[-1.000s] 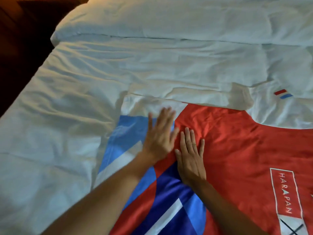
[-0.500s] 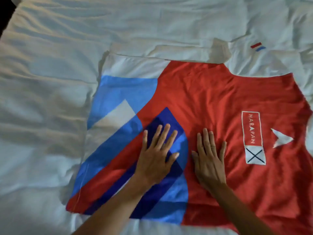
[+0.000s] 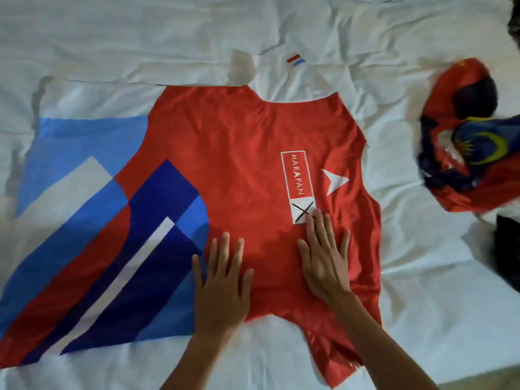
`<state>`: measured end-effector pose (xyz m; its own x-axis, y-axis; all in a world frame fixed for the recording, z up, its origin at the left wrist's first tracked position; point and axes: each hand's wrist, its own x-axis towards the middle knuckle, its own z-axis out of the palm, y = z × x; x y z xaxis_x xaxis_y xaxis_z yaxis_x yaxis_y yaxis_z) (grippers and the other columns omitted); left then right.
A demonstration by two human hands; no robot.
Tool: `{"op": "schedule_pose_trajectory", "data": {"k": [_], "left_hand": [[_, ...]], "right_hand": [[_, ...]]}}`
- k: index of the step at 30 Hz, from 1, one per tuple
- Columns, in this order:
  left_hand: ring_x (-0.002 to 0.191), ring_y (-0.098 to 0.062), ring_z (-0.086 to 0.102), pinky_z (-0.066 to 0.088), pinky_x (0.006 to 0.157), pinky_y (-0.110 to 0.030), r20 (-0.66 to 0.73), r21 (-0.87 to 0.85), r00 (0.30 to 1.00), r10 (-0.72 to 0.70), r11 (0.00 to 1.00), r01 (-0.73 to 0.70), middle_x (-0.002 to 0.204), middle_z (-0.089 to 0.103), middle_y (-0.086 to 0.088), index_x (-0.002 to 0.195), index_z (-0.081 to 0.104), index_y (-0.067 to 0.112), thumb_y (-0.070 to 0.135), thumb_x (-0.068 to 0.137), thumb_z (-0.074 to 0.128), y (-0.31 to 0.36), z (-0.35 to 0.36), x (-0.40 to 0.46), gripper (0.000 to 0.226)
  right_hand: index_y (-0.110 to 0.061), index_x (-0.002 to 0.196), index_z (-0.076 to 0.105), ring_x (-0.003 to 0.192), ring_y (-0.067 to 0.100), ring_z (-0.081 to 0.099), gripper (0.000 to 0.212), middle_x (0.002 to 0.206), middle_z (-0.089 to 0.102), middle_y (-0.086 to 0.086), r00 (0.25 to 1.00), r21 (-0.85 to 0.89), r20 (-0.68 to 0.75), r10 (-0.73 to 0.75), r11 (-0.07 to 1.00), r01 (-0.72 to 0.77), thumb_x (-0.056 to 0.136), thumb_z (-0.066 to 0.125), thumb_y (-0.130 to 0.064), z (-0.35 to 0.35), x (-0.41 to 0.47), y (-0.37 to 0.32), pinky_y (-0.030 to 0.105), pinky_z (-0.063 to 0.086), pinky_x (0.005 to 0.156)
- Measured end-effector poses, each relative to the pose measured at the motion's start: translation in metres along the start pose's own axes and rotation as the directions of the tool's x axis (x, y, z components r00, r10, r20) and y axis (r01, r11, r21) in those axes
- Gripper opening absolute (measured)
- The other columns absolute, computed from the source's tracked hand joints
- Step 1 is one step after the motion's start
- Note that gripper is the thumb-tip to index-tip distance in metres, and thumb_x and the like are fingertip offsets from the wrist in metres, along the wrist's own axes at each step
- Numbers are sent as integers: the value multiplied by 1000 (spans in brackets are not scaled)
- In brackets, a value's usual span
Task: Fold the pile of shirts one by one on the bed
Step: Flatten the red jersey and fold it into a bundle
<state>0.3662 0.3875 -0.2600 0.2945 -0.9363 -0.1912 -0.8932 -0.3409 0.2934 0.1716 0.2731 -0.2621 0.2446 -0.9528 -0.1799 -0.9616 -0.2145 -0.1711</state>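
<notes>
1. Head view: red shirt [image 3: 225, 153] lies spread flat on the bed [image 3: 112, 38], unfolded; pile [image 3: 472, 136] at right waits.
2. Left hand [image 3: 222, 282] and right hand [image 3: 326, 263] press flat on it, fingers straight, gripping nothing.
3. Shirt: red, blue-white stripes, HARAPAN print.

**What the head view hides or cuts off**

The red shirt [image 3: 225, 142] runs past the left edge, so its blue-striped end is incomplete, and its near sleeve is partly covered by the right forearm. Both hands hide the cloth under their palms. The crumpled pile of shirts [image 3: 467, 142] at right is motion-blurred and clipped by the frame; how many it holds cannot be told. A dark shape [image 3: 506, 249] beside it is unidentifiable.
</notes>
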Motion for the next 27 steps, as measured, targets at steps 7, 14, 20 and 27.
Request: {"op": "schedule_pose_trajectory", "data": {"k": [7,14,20,27], "left_hand": [[151,-25,21,13,119,-57,8,-21,998,61,998,-61,164,21,-5,156,28,18,49,99,29,59,20,-10,65],[151,-27,20,12,120,-58,77,84,992,98,991,-104,164,22,-5,156,28,19,50,102,25,58,24,-18,63],[153,-25,14,12,120,-58,122,109,986,112,986,-126,165,17,-3,158,23,20,52,101,24,57,20,-17,65],[154,-19,1,2,122,-55,242,-68,898,368,930,-362,167,4,0,159,16,27,62,88,41,33,-1,-51,83]], "right_hand": [[-16,158,13,153,21,-5,69,166,1,3,999,-14,-46,-12,1000,11,99,24,-51,-21,19,51,58,-11,119],[-9,156,16,152,30,-9,72,165,-3,12,924,53,-22,381,924,-380,100,30,-50,-29,12,71,65,-9,116],[-15,154,32,153,23,3,64,165,11,4,967,159,84,-239,962,224,99,35,-50,-34,-94,55,64,11,117],[-17,152,37,152,25,12,87,164,16,7,842,262,116,-528,834,486,75,71,-38,-43,-160,59,61,16,118]]}}
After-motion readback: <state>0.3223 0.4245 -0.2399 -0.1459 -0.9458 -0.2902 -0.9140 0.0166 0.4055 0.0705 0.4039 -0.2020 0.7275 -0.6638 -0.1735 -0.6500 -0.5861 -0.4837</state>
